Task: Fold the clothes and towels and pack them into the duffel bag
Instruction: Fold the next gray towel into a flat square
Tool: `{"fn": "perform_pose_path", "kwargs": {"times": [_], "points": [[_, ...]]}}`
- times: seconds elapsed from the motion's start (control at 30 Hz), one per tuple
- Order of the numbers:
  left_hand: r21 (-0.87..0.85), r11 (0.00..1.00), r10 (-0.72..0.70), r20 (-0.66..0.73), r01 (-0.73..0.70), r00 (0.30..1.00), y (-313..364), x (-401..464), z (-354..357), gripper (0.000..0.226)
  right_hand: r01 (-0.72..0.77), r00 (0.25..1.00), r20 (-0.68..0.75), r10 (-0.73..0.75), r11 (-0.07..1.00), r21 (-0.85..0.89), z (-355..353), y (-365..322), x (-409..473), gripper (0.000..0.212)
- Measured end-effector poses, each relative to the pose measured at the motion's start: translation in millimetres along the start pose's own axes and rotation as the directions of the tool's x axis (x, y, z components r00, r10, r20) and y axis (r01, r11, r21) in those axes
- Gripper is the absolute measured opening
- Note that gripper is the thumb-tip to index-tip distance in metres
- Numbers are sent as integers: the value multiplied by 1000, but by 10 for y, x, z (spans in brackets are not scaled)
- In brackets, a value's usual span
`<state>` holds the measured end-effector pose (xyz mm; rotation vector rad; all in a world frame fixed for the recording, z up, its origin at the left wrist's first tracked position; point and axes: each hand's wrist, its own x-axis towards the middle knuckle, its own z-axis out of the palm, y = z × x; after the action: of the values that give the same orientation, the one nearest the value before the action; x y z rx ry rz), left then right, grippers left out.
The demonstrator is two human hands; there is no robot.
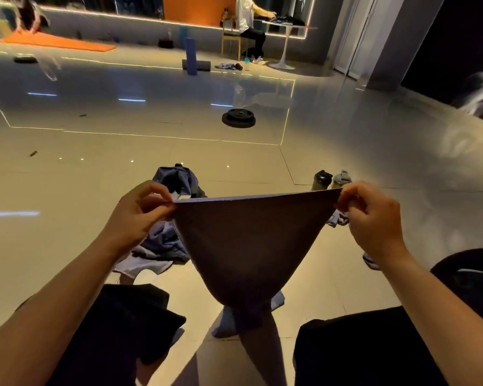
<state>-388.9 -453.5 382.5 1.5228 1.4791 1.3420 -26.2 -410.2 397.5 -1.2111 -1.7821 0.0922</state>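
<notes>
towel point(251, 246) mid-frame, stretched between both hands, sagging to a point near the floor | left hand point(140, 213) and right hand point(371, 215) each pinching a top corner | looks soft, light, floppy, so keep hold of corners, it won't stay flat | duffel bag point(176, 181) just behind it, clothes pile point(162, 243) lower left of that
</notes>
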Motion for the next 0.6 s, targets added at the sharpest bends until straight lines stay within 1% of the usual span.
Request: {"fn": "perform_pose_path", "kwargs": {"times": [0.07,0.1,0.17,0.23,0.27,0.33,0.4,0.43,0.47,0.5,0.6], "points": [[-30,997,73,13,-73,997,203,20,-98,29,60,998,-8,-60,998,-5,-192,-124,96,33],[-5,993,121,15,-121,993,314,61,-142,36,60,998,-20,-59,998,7,-282,-188,155,37],[96,964,248,19,-248,969,573,174,-204,50,28,996,-83,-25,999,33,-462,-320,283,33],[180,909,378,22,-376,925,880,299,-245,65,9,985,-173,0,999,49,-639,-439,413,22],[206,876,442,25,-437,897,1039,345,-260,71,7,976,-218,6,998,61,-729,-502,465,20],[291,778,574,28,-556,818,1384,401,-286,70,34,955,-295,-1,993,109,-921,-660,559,22],[348,669,689,41,-657,724,1672,438,-314,53,69,943,-333,-10,984,165,-1099,-789,629,21],[362,636,720,39,-681,693,1782,469,-318,46,86,940,-340,-21,980,178,-1174,-824,667,21],[373,624,728,42,-687,684,1861,516,-316,41,99,941,-338,-34,979,179,-1228,-837,710,20],[379,632,714,52,-676,698,1906,581,-306,39,107,943,-329,-45,979,172,-1261,-828,758,21],[383,708,607,100,-593,789,1832,872,-187,39,64,964,-264,-26,989,135,-1200,-694,920,27]]}}
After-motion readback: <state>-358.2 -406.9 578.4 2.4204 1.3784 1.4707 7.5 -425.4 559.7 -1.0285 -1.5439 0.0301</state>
